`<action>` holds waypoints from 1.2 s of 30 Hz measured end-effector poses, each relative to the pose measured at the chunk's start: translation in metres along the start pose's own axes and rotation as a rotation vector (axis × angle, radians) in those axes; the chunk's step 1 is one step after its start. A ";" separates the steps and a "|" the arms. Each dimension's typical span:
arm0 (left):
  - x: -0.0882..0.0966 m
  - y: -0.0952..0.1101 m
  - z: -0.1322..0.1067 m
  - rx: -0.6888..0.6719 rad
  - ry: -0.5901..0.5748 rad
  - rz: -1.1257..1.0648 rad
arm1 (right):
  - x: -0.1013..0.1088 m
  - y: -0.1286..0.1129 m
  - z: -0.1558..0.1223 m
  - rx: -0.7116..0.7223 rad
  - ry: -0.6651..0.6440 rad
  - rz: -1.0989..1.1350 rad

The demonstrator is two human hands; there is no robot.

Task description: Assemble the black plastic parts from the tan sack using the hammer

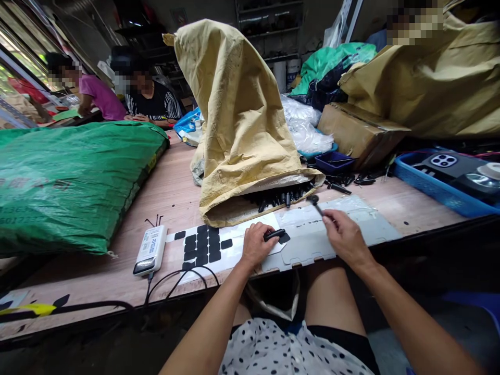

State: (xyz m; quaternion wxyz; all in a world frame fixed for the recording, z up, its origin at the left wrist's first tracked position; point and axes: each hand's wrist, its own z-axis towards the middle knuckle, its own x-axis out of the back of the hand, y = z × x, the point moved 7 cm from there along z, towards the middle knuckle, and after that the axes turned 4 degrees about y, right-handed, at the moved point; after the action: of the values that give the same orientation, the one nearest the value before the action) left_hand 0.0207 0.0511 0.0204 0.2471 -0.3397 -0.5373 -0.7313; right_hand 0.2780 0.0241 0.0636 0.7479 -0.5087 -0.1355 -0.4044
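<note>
My left hand (255,244) rests on the white sheet, fingers closed round a short black cylindrical piece (275,235). Beside that piece lies a black rounded square pad (285,238). In the fingers of my right hand (344,235) is a thin dark rod with a round head (313,200), raised over the grey board (308,251). Several black rounded square pads (202,244) sit in rows on the white sheet (238,255) left of my left hand. Just beyond both hands, black cylindrical parts (288,200) spill from the mouth of a tan sack (238,120).
A green sack (74,182) fills the left of the table. Near it are a white device (150,250) and black cables (183,271). A blue tray (437,185), cardboard box (357,133) and purple bin (334,161) stand right. Two people (152,101) (99,96) sit across.
</note>
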 end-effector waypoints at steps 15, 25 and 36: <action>-0.001 -0.004 0.000 0.023 0.014 -0.046 | -0.052 -0.068 -0.059 0.228 -0.241 0.055; -0.001 -0.004 0.000 0.020 0.008 -0.034 | -0.040 -0.056 -0.054 0.192 -0.172 0.044; 0.001 -0.004 -0.002 -0.013 -0.036 -0.036 | 0.028 0.087 0.019 -0.189 0.012 -0.667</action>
State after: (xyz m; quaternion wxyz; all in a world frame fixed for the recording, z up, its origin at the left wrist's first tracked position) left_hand 0.0167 0.0509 0.0181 0.2220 -0.3445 -0.5430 -0.7330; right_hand 0.3640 0.0410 0.0325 0.5249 -0.5011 -0.2519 -0.6403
